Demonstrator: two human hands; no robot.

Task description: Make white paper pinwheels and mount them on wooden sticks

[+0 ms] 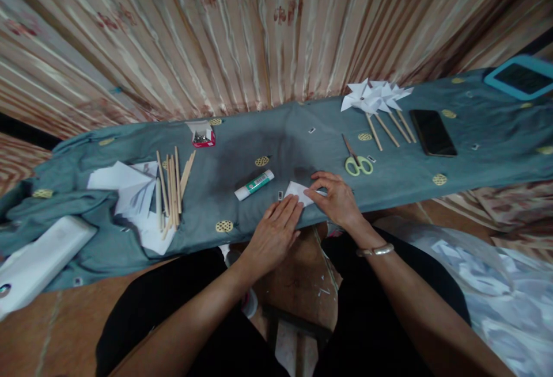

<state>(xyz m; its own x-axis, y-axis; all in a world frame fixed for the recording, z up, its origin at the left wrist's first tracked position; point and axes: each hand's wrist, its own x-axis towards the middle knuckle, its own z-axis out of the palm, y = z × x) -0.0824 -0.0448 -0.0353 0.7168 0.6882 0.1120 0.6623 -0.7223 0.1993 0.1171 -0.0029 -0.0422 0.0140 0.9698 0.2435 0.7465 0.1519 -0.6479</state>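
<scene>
A small folded piece of white paper lies near the front edge of the cloth-covered table. My left hand rests on its lower left part with the fingers stretched out flat. On the right side, my right hand pinches the paper's edge between thumb and fingers. Just left of the paper is a green and white glue stick, lying on its side. A pair of scissors with light green handles sits beyond my right hand. The folds under my fingers are partly hidden.
Wooden sticks and white paper sheets lie left, near a small red box of metal pieces. Several paper pinwheels and a phone are at right. A white device stands at the left edge.
</scene>
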